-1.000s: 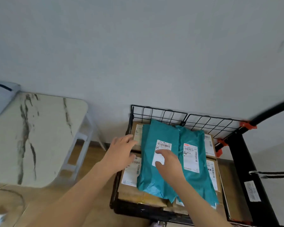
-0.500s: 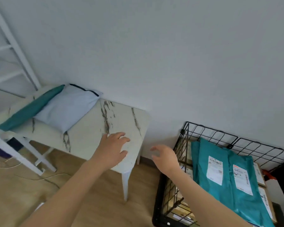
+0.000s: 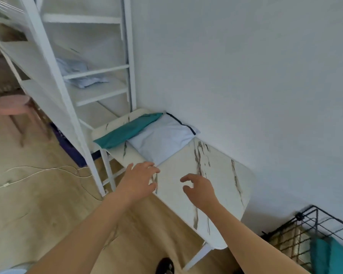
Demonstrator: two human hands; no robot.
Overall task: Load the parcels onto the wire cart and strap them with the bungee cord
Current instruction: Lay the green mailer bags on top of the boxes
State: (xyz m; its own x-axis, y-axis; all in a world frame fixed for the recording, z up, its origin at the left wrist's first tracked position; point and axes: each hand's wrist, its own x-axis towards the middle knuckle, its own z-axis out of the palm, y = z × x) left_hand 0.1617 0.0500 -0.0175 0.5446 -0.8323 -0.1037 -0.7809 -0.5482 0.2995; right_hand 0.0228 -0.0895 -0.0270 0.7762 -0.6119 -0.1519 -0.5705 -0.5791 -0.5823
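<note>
Two parcels are left on the table at mid-frame: teal parcel and pale parcel, touching. The cart, lower right, already holds teal ones. Left hand and right hand hover over the table, fingers loosely curled, grasping nothing. I judge the strapping is not yet done.

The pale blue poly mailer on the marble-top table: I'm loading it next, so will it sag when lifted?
Probably yes: the pale blue poly mailer looks puffy and pillow-like with soft rounded edges, so it may droop if gripped at one end. Likely light for its size, given that plump shape. Its smooth film could slide easily on the marble-top table.
</note>
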